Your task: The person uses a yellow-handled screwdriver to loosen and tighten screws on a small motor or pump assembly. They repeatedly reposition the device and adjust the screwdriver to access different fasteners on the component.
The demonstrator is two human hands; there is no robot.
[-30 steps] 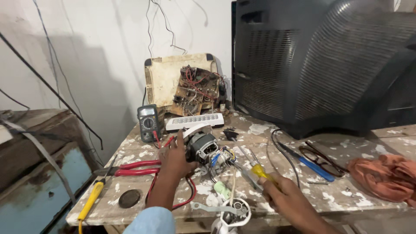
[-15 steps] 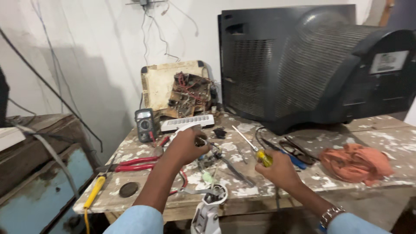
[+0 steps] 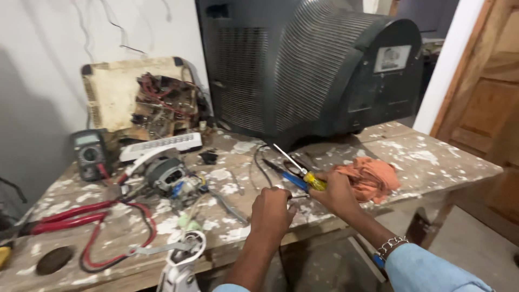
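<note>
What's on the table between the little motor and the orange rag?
Head view: between the motor and the rag lie dark cables, blue-handled pliers and both hands.

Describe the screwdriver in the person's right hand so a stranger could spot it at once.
Start at the big dark grey television on the paint-spattered wooden bench. In front of it, beside a crumpled orange rag, the right hand grips a yellow-handled screwdriver. Its bare metal shaft slants up-left; the neighbouring tool has blue handles.
</note>
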